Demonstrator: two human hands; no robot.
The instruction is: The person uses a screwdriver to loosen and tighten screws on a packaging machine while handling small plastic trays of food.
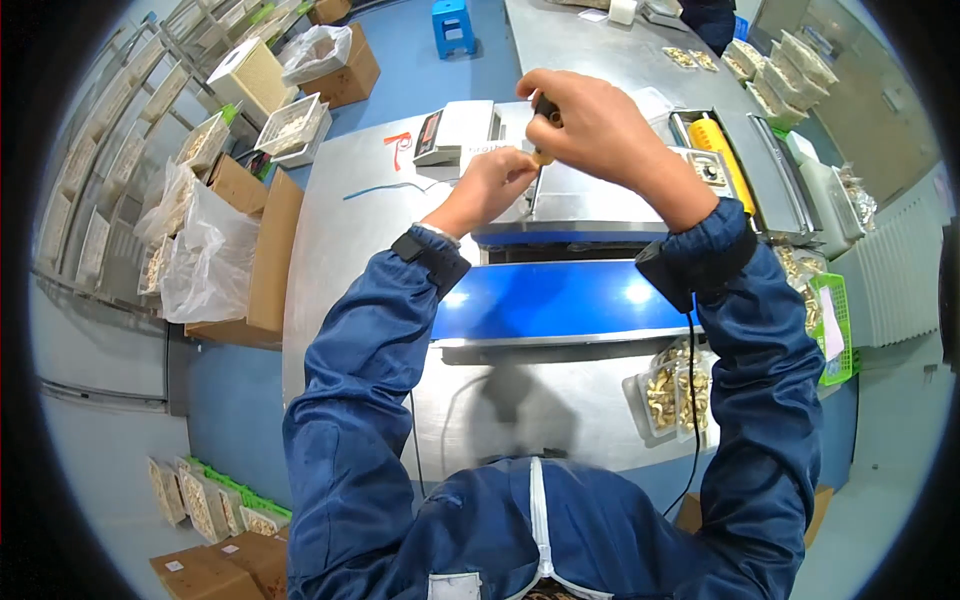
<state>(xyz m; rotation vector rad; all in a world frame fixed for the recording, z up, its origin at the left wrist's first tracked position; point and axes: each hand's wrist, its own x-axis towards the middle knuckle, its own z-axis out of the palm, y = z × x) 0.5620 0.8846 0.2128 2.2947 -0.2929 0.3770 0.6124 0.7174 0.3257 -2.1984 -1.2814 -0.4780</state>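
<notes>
Two hands at a handheld tool, far side of bench.
Right hand [600, 120] clenched round black-and-yellow tool [546, 110], which stands roughly upright over the blue-fronted machine's [560, 295] far left part. Left hand [490, 185] pinched by its lower end; cannot tell what it grips. Scale [468, 130] near left hand.

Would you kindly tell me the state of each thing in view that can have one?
Right hand: closed around black-and-yellow tool
Left hand: curled at the tool's lower end, grip unclear
Digital scale: display too small to read
Blue stool: upright, unoccupied
Clear trays: filled
Green basket: loaded
</notes>
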